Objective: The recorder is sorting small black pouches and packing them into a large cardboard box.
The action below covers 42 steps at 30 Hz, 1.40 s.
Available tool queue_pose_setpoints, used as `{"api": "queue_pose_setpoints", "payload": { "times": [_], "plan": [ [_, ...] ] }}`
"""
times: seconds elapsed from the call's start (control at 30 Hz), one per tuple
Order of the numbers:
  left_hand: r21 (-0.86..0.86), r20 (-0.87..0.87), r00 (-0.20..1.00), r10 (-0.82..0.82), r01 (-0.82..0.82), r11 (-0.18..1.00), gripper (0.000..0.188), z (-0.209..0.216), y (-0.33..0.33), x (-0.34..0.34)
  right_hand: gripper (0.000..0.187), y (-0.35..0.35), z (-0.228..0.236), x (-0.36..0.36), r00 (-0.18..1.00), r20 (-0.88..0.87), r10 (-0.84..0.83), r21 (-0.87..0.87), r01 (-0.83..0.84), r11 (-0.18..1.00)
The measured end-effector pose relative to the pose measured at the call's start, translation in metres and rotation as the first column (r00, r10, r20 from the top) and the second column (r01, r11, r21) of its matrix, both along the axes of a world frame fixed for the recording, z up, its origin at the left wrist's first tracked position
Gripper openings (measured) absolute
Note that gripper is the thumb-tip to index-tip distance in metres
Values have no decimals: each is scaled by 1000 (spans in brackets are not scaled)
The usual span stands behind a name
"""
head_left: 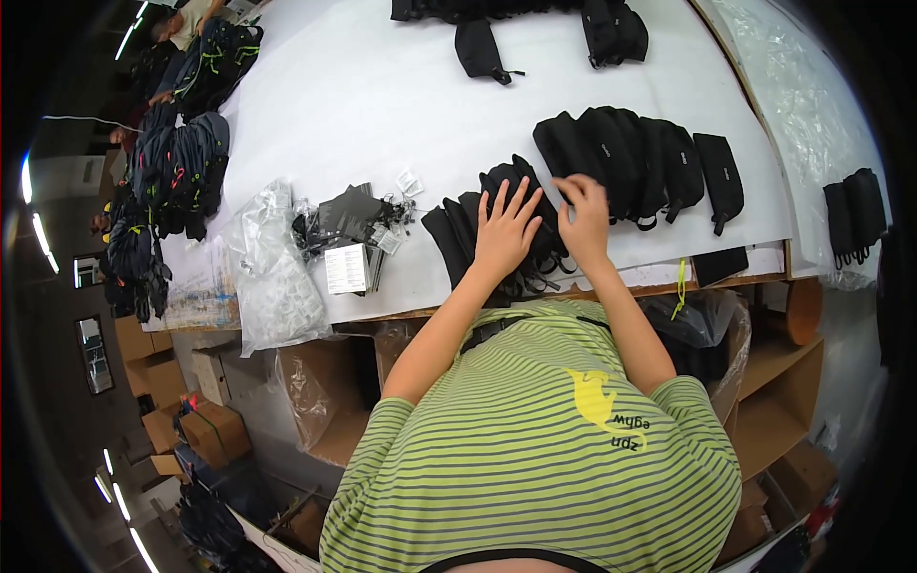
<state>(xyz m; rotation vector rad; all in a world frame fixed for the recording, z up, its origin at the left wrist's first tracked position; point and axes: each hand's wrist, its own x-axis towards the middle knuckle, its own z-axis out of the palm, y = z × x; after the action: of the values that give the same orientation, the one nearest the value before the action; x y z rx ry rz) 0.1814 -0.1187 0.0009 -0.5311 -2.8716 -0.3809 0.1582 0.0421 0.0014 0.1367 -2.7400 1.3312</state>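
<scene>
My left hand (pixel 503 234) lies with fingers spread over a row of black zip pouches (pixel 460 229) at the table's near edge. Just right of it, my right hand (pixel 585 215) is raised beside the same row, its fingers loosely bent and apart, slightly blurred, with nothing visible in them. Its fingertips are close to a second row of black pouches (pixel 621 153), which lean on one another to the right. One more black pouch (pixel 718 177) lies at the right end of that row. Wrist loops hang from several pouches.
Left on the white table (pixel 363 86) are a clear plastic bag (pixel 277 277) of small packets, black cards (pixel 351 215) and a stack of white cards (pixel 347 269). More pouches (pixel 616 33) lie at the far side. Dark backpacks (pixel 181 172) are piled far left; cardboard boxes (pixel 215 432) stand below.
</scene>
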Motion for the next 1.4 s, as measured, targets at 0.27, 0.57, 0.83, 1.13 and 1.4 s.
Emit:
{"api": "queue_pose_setpoints", "payload": {
  "times": [0.27,0.57,0.83,1.13,1.4],
  "plan": [
    [-25,28,1000,2,-1,1000,44,-3,3,1,61,26,-16,-27,982,-182,-49,533,141,834],
    [70,84,996,32,-38,997,46,3,4,-4,34,51,-26,-14,980,-180,78,150,-51,987],
    [43,-18,989,-145,145,988,47,12,23,-23,28,53,-6,3,980,91,178,80,-186,979],
    [9,13,983,-183,183,983,44,-2,25,-30,25,69,11,-6,916,323,236,69,-271,960],
    [-58,7,991,-134,134,989,49,-10,32,-29,90,44,-14,-31,996,-82,-29,576,71,815]
  ]
}}
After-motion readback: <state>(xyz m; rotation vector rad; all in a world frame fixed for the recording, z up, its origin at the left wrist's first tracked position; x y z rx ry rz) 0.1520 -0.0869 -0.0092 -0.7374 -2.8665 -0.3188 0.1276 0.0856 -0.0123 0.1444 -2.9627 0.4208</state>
